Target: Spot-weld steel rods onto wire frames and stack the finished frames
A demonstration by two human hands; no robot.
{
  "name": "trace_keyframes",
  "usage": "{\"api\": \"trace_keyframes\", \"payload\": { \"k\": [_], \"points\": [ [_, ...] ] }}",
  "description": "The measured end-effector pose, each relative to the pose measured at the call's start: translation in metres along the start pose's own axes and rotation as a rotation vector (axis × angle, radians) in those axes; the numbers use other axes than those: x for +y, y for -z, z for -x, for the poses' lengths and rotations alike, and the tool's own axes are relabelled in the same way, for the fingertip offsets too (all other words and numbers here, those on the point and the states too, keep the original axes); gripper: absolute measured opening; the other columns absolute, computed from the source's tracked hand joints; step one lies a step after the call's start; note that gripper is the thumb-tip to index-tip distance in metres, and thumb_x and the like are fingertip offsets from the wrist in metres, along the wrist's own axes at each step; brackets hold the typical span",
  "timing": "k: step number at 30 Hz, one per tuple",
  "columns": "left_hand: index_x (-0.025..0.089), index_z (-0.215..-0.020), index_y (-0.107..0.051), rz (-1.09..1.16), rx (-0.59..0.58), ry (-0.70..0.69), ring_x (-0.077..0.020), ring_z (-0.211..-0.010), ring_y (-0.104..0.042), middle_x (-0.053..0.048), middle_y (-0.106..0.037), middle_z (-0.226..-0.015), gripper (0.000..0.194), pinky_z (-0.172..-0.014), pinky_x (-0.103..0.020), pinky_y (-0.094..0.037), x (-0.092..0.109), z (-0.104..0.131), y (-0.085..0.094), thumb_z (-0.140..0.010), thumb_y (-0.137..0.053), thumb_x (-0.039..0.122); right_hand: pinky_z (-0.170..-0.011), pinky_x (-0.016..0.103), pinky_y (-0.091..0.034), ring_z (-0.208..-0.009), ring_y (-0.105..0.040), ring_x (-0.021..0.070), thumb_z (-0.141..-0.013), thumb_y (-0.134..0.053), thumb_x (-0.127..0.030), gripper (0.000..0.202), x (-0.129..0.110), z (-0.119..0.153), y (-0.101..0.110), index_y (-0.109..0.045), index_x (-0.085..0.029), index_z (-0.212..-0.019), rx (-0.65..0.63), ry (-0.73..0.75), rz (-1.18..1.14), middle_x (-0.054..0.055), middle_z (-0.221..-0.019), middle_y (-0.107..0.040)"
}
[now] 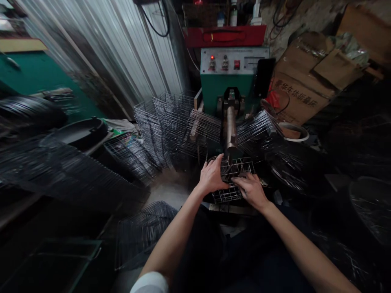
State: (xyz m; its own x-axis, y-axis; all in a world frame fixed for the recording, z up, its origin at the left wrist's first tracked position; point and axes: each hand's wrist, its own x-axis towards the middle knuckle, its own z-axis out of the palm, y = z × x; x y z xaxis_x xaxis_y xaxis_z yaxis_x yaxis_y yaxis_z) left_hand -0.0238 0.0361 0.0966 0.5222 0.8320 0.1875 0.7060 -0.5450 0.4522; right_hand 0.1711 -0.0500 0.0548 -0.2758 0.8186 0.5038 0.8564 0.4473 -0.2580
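Observation:
A small metal wire basket (227,196) lies under the thick metal rod electrode (231,130) of a green machine (209,91). At the basket's left side is my left hand (211,176), its thumb and forefinger stretched wide apart around the corner. My right hand (252,190) rests over the basket's right part with fingers bent and pressed together. Whatever lies between those right fingertips is too small and dark to make out. The rod's lower tip comes down just above the basket, between the two hands.
Stacks of wire grids (155,130) stand left of the machine, with more wire panels (61,162) farther left. Bundled wires (256,126) lean at the right, near a round bowl (295,132). Behind are a cardboard box (302,89), a phone (264,77) and a red toolbox (224,36).

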Motion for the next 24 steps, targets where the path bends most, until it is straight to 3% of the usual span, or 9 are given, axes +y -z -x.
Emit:
{"api": "trace_keyframes", "payload": {
  "k": [6,14,24],
  "points": [
    [0.026,-0.151,-0.015,-0.017,-0.013,0.009,-0.0362,-0.130,-0.052,-0.011,-0.056,-0.141,0.125,-0.115,-0.055,-0.030,0.000,-0.006,0.002,-0.051,-0.085,0.049,-0.086,0.036,-0.040,-0.107,-0.058,0.0246,-0.097,-0.058,-0.020,0.023,-0.002,-0.007,0.001,-0.066,-0.024,-0.118,0.012,-0.070,0.038,0.006,-0.109,-0.073],
    [0.023,-0.149,-0.018,-0.088,-0.041,0.022,-0.0365,-0.120,-0.059,-0.013,-0.064,-0.129,0.121,-0.106,-0.050,-0.041,-0.009,-0.037,0.011,-0.051,-0.085,0.048,-0.082,0.039,-0.038,-0.102,-0.055,0.0291,-0.097,-0.055,-0.032,0.021,0.005,-0.037,0.001,-0.060,-0.018,-0.111,0.027,-0.259,0.195,0.013,-0.108,-0.063],
    [0.025,-0.151,-0.015,-0.084,-0.058,-0.012,-0.0379,-0.117,-0.062,-0.012,-0.062,-0.133,0.125,-0.101,-0.049,-0.045,-0.029,-0.064,0.016,-0.051,-0.086,0.046,-0.083,0.039,-0.035,-0.102,-0.053,0.0292,-0.099,-0.050,-0.039,0.025,0.029,-0.054,-0.001,-0.059,-0.019,-0.111,0.036,-0.265,0.259,0.012,-0.107,-0.061]
  ]
}}
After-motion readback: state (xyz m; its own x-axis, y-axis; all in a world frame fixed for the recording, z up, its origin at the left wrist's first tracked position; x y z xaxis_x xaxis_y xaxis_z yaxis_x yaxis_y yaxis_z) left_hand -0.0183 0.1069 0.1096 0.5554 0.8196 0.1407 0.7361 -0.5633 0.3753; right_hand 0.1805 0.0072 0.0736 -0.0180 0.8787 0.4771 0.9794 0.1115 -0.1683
